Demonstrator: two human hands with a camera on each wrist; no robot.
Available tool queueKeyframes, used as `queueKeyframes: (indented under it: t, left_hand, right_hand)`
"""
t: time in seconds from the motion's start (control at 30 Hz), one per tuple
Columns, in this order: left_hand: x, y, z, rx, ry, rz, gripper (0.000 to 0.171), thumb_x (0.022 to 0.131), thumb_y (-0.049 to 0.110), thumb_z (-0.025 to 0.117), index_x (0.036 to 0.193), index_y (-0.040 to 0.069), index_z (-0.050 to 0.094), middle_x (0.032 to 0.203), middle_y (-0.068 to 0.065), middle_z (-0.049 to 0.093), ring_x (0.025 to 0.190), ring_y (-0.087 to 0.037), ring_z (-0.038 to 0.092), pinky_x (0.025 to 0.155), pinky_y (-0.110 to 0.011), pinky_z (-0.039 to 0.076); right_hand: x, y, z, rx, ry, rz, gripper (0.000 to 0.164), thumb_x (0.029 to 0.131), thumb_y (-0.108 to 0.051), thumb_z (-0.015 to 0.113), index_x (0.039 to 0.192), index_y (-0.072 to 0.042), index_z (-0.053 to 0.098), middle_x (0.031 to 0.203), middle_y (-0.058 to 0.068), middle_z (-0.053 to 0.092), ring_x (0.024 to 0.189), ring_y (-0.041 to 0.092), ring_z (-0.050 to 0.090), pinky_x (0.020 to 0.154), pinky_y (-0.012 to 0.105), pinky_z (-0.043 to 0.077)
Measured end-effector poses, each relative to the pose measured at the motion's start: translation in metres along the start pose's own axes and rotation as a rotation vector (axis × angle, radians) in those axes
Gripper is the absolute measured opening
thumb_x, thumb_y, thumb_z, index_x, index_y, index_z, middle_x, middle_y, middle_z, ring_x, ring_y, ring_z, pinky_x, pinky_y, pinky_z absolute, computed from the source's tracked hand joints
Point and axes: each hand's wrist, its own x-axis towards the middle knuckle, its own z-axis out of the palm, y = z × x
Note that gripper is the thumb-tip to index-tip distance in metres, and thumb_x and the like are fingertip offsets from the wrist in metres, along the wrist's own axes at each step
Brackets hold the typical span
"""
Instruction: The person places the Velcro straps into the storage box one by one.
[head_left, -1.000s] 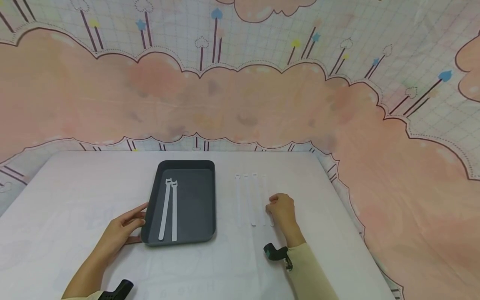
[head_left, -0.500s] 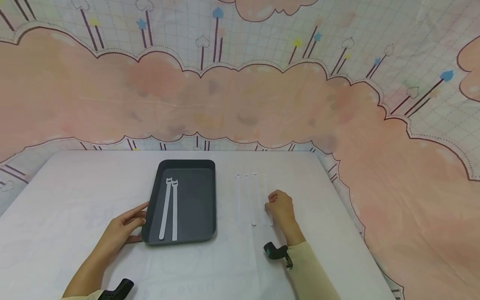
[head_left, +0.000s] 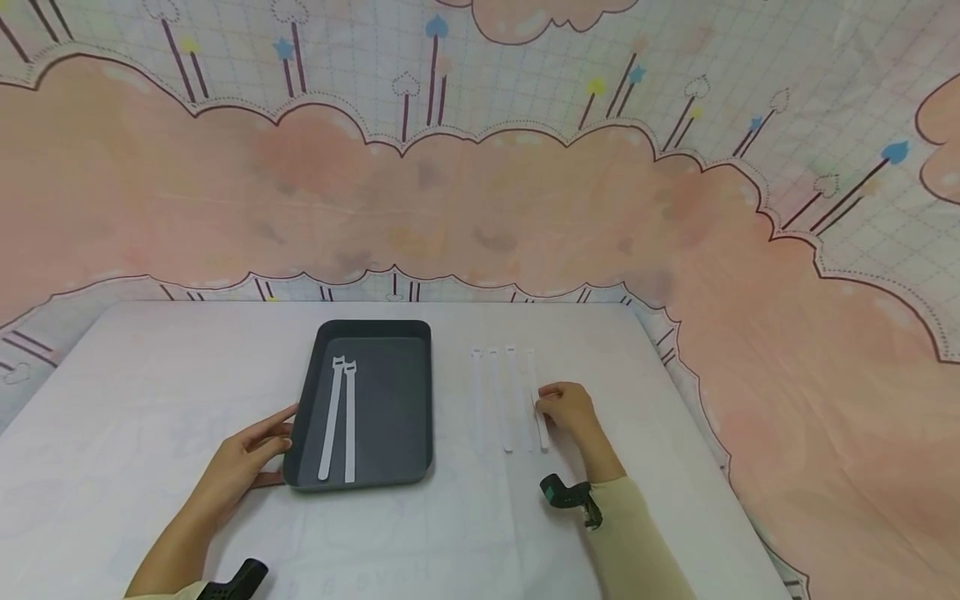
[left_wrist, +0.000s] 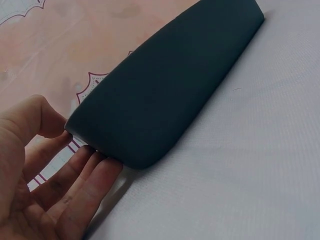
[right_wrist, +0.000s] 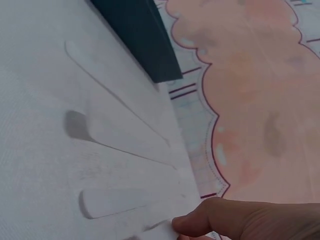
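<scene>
A dark grey tray lies on the white table, with two white hook-and-loop cable ties inside its left half. My left hand holds the tray's left side; in the left wrist view its fingers meet the tray's dark outer wall. To the right of the tray, several more white ties lie side by side, faint against the cloth. My right hand pinches the rightmost tie near its middle. In the right wrist view, the thumb presses on that tie's white strip.
White cloth covers the table, whose right edge slants down toward the front. A patterned backdrop in peach and white stands behind and beside it. Each wrist wears a black camera, such as the right one.
My right hand has shifted slightly right, and more of the tie in its fingertips shows beneath them. The left hand and the tray stay where they were.
</scene>
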Motion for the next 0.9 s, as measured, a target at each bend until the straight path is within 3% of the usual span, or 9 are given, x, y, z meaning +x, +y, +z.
queueKeyframes:
  t: [0.43, 0.9]
  left_hand:
    - [0.002, -0.001, -0.002, 0.000, -0.007, -0.007, 0.059, 0.101, 0.017, 0.051, 0.155, 0.009, 0.029, 0.143, -0.027, 0.042, 0.093, 0.009, 0.055, 0.073, -0.032, 0.060]
    - [0.002, -0.002, -0.003, 0.005, -0.018, 0.005, 0.059, 0.102, 0.018, 0.050, 0.155, 0.010, 0.028, 0.145, -0.026, 0.039, 0.094, 0.011, 0.053, 0.074, -0.031, 0.060]
  right_hand:
    - [0.003, 0.004, -0.006, 0.199, -0.114, 0.083, 0.032, 0.084, -0.003, 0.065, 0.113, 0.009, 0.067, 0.115, 0.024, 0.066, 0.082, 0.019, 0.065, 0.077, 0.028, 0.056]
    - [-0.006, 0.002, -0.007, 0.303, -0.137, 0.073, 0.032, 0.086, 0.000, 0.064, 0.115, 0.015, 0.063, 0.111, 0.025, 0.065, 0.075, 0.013, 0.061, 0.070, 0.022, 0.055]
